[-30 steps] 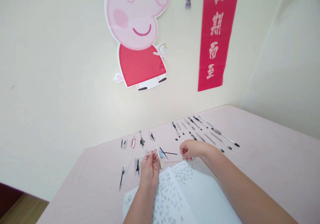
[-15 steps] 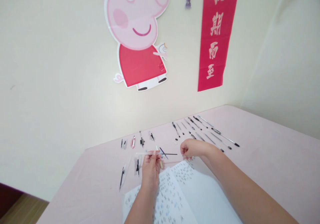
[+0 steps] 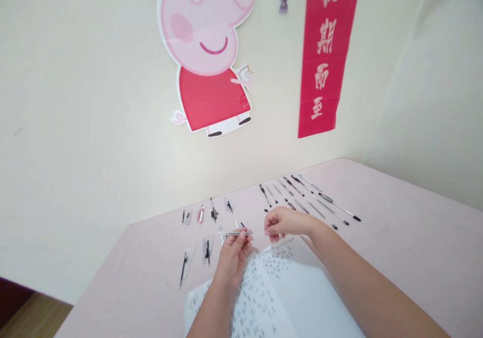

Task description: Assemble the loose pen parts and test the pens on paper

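My left hand [image 3: 236, 257] pinches a slender clear pen barrel [image 3: 246, 233], held level with a dark line along its middle. A pale, see-through stretch runs from there to the fingertips of my right hand [image 3: 287, 222], which are closed at its right end. Whether that stretch is part of the barrel or a separate piece is too faint to tell. Behind my left hand, a few pens [image 3: 242, 224] lie mostly hidden. Sheets of paper [image 3: 279, 282] covered in small handwriting lie beneath both forearms.
Several pens and refills [image 3: 319, 212] lie in slanting rows at the right back. To the left are small groups of pen parts [image 3: 207, 251], a red-and-white pen [image 3: 201, 214] and a black refill [image 3: 183, 269]. The pink tabletop [image 3: 124, 277] meets the wall behind.
My right hand has moved left and closed at the barrel's right end. My left hand has shifted slightly right, and the dark refill tip no longer sticks out to the right.
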{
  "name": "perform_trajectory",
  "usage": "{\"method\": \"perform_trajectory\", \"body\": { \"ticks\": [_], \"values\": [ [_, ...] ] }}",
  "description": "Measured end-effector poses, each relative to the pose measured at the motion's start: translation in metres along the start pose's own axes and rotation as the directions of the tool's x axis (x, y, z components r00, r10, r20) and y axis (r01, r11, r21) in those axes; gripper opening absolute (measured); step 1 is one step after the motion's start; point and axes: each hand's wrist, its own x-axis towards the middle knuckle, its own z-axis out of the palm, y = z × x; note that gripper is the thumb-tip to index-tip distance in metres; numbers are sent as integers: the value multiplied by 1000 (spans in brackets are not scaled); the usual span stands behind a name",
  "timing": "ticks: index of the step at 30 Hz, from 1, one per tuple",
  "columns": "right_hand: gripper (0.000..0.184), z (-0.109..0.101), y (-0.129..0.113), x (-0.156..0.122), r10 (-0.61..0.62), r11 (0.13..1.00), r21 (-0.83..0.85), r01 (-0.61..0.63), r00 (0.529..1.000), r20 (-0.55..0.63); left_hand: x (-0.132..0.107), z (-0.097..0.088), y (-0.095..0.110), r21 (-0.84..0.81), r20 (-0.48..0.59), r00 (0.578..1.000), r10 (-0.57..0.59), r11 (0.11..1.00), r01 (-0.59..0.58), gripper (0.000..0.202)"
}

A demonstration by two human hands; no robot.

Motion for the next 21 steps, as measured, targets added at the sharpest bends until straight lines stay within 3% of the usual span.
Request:
{"method": "perform_trajectory", "body": {
  "ticks": [21],
  "values": [
    [26, 12, 7, 10, -29, 996, 85, 24, 998, 64, -10, 6, 3, 74, 86, 991, -100, 993, 94, 25]
  ]
}}
